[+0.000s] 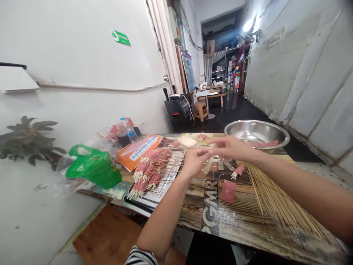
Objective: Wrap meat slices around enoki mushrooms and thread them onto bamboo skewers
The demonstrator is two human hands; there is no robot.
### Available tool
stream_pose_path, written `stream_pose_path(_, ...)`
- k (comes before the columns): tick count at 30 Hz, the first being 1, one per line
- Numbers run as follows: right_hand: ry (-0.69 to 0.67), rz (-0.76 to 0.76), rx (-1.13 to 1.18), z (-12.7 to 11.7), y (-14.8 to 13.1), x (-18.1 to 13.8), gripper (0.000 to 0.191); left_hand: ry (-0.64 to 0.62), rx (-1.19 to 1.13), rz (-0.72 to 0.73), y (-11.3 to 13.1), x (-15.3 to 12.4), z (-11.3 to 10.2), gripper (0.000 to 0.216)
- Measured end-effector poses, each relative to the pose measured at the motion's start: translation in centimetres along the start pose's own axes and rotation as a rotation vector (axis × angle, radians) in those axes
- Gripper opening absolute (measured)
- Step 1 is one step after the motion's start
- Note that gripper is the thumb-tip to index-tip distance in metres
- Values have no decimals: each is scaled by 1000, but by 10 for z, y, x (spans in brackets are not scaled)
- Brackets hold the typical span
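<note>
My left hand [195, 159] and my right hand [229, 146] meet above the wooden table [209, 217], fingers closed together on a small bunch of pale enoki mushrooms [207, 164]. Below them lie a flat slice of red meat [228, 191] and a small rolled piece of meat with mushrooms [237, 172]. Left of my hands, a metal tray [162, 189] holds several finished skewers of meat-wrapped mushrooms [150, 169]. A spread of bare bamboo skewers [275, 198] lies under my right forearm.
A steel bowl [257, 133] with meat stands at the table's far right. A green plastic bag [92, 167], an orange packet [138, 151] and a water bottle [129, 129] sit at the left by the wall. A corridor with a stool [200, 110] runs behind.
</note>
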State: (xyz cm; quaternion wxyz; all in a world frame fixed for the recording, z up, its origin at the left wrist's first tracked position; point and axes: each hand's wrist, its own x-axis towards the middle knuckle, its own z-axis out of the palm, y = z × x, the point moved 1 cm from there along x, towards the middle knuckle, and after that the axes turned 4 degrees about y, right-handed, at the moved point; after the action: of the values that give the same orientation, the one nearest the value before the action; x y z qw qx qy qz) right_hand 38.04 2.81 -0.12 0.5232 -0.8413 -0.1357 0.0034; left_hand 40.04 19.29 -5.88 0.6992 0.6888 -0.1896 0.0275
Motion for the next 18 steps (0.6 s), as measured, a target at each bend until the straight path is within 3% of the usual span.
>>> stream_pose_path(5,141,45,91,-7,17,-13,11,-181,81,19,2,-3,16,36)
stream_pose_path(10,237,78,235,-22,34,-23,17,-220,218,47,0,-6,26,23)
stream_pose_path(18,208,88,110,-39,28,-41,14,-385,124,-162,-2,-3,39,31)
